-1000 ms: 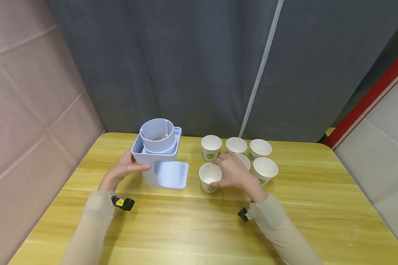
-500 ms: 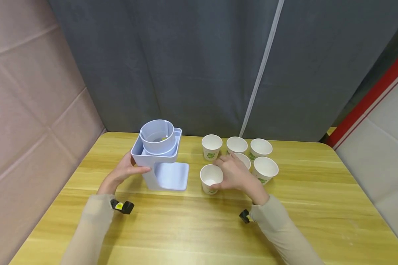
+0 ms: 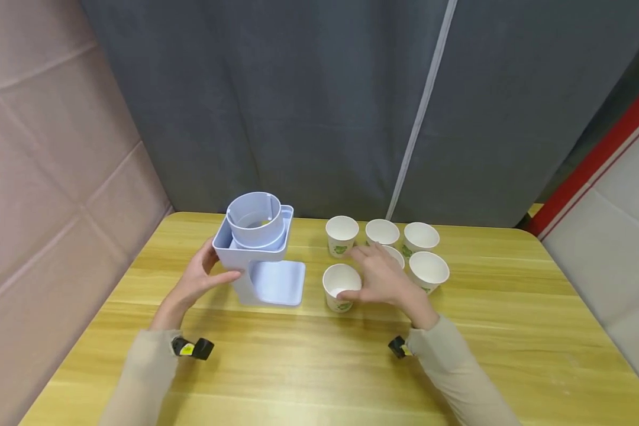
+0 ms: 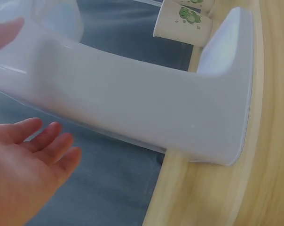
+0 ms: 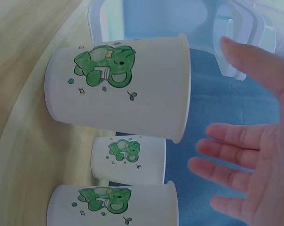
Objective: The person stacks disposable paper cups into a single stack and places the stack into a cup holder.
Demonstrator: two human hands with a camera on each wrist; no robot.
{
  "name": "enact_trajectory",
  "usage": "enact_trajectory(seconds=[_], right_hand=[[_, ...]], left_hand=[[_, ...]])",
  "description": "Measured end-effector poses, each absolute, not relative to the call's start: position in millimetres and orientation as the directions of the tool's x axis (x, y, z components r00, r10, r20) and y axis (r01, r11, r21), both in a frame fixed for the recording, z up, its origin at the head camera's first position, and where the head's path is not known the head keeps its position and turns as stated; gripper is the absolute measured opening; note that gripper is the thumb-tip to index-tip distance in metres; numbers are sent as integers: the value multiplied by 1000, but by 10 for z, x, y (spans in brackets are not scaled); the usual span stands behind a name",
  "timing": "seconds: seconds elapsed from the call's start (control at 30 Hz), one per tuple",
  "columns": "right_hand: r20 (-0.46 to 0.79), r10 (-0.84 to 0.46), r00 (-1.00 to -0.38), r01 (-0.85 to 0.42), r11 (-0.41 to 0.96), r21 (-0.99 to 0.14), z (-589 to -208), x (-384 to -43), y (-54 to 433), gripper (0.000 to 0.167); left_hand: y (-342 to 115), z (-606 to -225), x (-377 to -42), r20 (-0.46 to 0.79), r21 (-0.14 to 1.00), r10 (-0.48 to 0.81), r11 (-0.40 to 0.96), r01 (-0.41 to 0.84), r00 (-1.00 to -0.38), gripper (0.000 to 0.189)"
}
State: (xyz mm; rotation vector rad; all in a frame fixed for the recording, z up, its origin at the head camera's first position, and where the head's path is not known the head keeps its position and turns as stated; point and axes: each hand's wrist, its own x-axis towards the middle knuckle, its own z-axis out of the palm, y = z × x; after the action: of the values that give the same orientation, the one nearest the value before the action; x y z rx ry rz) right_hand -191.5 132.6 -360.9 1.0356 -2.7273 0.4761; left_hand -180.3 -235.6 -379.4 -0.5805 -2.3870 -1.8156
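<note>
A light blue plastic stand (image 3: 242, 278) stands on the left of the table, with a round cylinder (image 3: 254, 228) in its square upper tray and a flat base plate. My left hand (image 3: 194, 281) is around its upper left side. In the left wrist view the fingers (image 4: 59, 146) are loosely bent and apart from the column, while the thumb overlaps the upper part. My right hand (image 3: 380, 278) is spread beside the nearest white paper cup (image 3: 336, 299), thumb over its rim in the head view. Its fingers (image 5: 231, 155) are extended off the cup in the right wrist view.
Behind and right of my right hand stand several more upright paper cups (image 3: 428, 272) with green cartoon prints, one partly hidden by the hand. A dark grey curtain (image 3: 298, 118) hangs along the back edge of the wooden table (image 3: 298, 367).
My left hand has eased slightly outward from the stand, its wrist shifting left and toward me. My right hand's fingers have spread a little from the near cup. The view has shifted slightly.
</note>
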Motion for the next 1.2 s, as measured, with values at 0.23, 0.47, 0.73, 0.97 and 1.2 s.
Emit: enact_trajectory(seconds=[0.23,0.47,0.73,0.97,1.2], right_hand=[[381,-542,-749,-656,689,-308,-3546,-1873,1430,67],[436,-478,-763,-638,669,-382,-3542,-1798,1644,63],[625,-373,-685,-684,624,-378,-3568,-1757,1872,54],[643,-274,-716,-636,637,-436,-3651,-1691,2141,55],[591,-172,-788,-526,686,-502,-3764,-1647,2348,59]], left_hand=[[-2381,-3761,-1595,437,870,223,138,472,-871,78],[-2421,-3835,-1345,457,859,199,156,488,-867,74],[-2484,-3907,-1077,459,826,185,273,494,-869,71],[-2299,-3938,-938,487,802,304,216,557,-819,73],[-1872,-4000,-983,481,806,374,168,568,-793,74]])
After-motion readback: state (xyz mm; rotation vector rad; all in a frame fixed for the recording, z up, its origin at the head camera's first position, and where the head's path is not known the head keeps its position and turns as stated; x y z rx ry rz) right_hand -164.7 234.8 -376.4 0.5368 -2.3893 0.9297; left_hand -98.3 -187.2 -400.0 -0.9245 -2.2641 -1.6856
